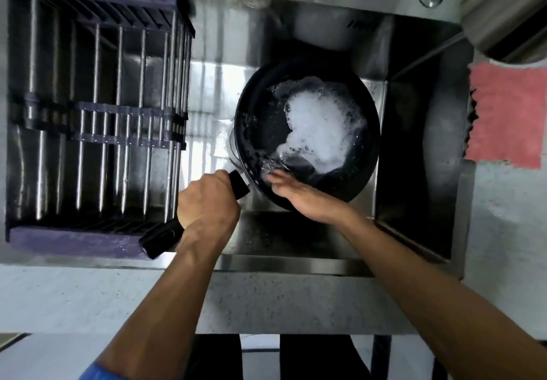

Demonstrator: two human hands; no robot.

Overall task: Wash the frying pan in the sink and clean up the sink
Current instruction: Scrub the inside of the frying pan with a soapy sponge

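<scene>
Left hand (207, 202) grips the black handle (165, 236) of the frying pan (306, 130), fingers curled round it. Pan sits over the sink (296, 237), just ahead-right of that hand, white foam (319, 133) pooled inside. Right hand (299, 196) is inside the pan's near rim, fingers look extended but motion-blurred; can't tell if it holds anything. Purple-framed drying rack (97, 113) spans the sink to the left of the left hand. Pink cloth (506, 113) lies on the counter (512, 216) far right of the right hand.
</scene>
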